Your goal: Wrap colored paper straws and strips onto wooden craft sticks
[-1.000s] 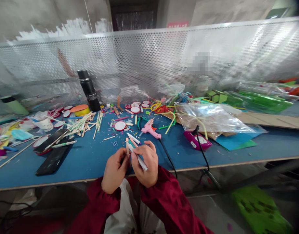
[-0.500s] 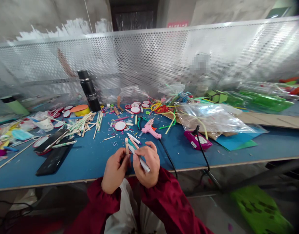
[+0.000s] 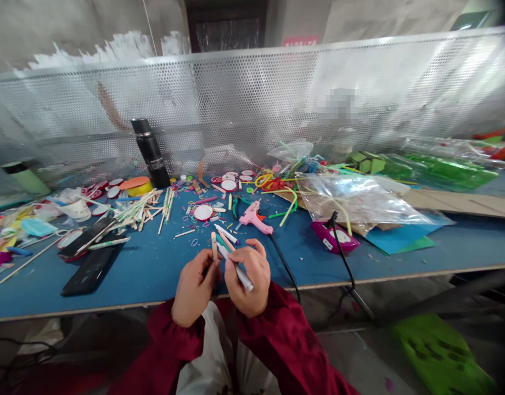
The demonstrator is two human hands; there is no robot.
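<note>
Between thumb and fingers of my left hand [image 3: 195,288] stands a small wooden craft stick [image 3: 214,245], held upright near the table's front edge. My right hand [image 3: 249,278] is closed around a white marker pen [image 3: 241,275], its tip end pointing at the stick; whether the two touch I cannot tell. Just beyond the hands lie more markers [image 3: 229,235] on the blue table. A pink hot glue gun [image 3: 256,218] rests a little to the right of them, its black cord running off the front edge.
Loose craft sticks [image 3: 143,211], two black phones [image 3: 94,269] and a black bottle [image 3: 150,153] stand or lie to the left. Clear plastic bags [image 3: 355,200], a purple case [image 3: 334,237] and cardboard [image 3: 462,202] cover the right. A perforated metal screen [image 3: 236,104] closes off the back.
</note>
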